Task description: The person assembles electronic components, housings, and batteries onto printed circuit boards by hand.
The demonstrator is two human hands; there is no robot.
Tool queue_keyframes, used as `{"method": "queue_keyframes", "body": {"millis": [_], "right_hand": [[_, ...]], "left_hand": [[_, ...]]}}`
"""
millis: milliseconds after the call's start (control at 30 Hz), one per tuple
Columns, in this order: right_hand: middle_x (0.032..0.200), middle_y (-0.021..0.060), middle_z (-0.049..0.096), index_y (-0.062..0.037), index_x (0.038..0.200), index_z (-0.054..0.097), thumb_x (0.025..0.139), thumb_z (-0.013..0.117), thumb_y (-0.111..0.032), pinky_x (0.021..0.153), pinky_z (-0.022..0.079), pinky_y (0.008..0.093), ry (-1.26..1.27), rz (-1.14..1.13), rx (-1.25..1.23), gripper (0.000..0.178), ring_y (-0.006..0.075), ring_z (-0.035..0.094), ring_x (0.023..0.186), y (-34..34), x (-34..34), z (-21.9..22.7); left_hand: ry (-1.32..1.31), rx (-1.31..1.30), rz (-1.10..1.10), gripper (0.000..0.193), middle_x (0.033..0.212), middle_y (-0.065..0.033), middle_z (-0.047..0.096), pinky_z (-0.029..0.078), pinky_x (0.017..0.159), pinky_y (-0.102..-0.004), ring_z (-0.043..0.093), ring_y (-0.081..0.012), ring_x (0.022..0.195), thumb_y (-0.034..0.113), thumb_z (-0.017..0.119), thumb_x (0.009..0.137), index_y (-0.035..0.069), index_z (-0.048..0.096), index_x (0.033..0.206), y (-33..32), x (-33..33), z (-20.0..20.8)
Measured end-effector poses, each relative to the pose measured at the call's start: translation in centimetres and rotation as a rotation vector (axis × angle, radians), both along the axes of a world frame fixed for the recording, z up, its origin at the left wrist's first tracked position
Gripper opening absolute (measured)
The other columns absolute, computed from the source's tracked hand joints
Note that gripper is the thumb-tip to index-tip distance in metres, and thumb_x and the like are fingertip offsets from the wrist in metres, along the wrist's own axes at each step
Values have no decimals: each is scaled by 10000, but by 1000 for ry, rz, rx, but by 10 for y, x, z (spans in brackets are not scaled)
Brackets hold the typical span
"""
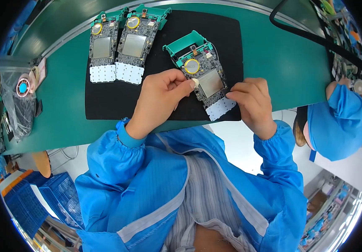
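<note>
A circuit board [206, 71] with a yellow-rimmed coin cell [192, 66], a silver metal shield [211, 82] and a white dotted strip [221, 109] at its near end lies tilted on the black mat [164, 54]. A green plastic frame [186, 43] sits at its far end. My left hand [158, 94] is at the board's left edge, thumb and forefinger pinching a small pale round piece [195, 82] beside the shield. On the other side, my right hand [253, 103] grips the board's right edge near the strip, fingers bent.
Two similar boards [101, 48] [133, 46] with green frames lie side by side at the mat's far left. A plastic bag [19, 109] and a tape roll [23, 87] are on the green table's left. A black cable [302, 35] arches at upper right; a blue-capped person [338, 122] is close on the right.
</note>
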State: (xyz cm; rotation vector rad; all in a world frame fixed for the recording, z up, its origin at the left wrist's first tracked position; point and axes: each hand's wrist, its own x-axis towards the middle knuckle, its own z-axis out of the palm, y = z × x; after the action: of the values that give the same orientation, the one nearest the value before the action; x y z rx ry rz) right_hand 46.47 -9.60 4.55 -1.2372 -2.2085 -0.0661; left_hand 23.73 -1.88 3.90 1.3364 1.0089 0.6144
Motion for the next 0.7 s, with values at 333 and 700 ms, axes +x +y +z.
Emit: {"method": "queue_keyframes", "body": {"millis": [333, 700], "right_hand": [[925, 60, 599, -70, 919, 636, 616, 685, -74, 757, 442, 367, -110, 219, -35, 307, 239, 560, 901, 11, 3, 2], [791, 48, 516, -39, 745, 578, 597, 605, -128, 674, 436, 296, -400, 226, 49, 175, 182, 518, 763, 0, -51, 22]], "left_hand": [[54, 41, 5, 183, 630, 15, 565, 318, 468, -180, 437, -14, 539, 127, 701, 843, 1, 608, 749, -2, 3, -8], [79, 172, 72, 253, 549, -36, 544, 332, 431, -235, 442, -49, 497, 178, 738, 800, -32, 618, 726, 1, 7, -11]]}}
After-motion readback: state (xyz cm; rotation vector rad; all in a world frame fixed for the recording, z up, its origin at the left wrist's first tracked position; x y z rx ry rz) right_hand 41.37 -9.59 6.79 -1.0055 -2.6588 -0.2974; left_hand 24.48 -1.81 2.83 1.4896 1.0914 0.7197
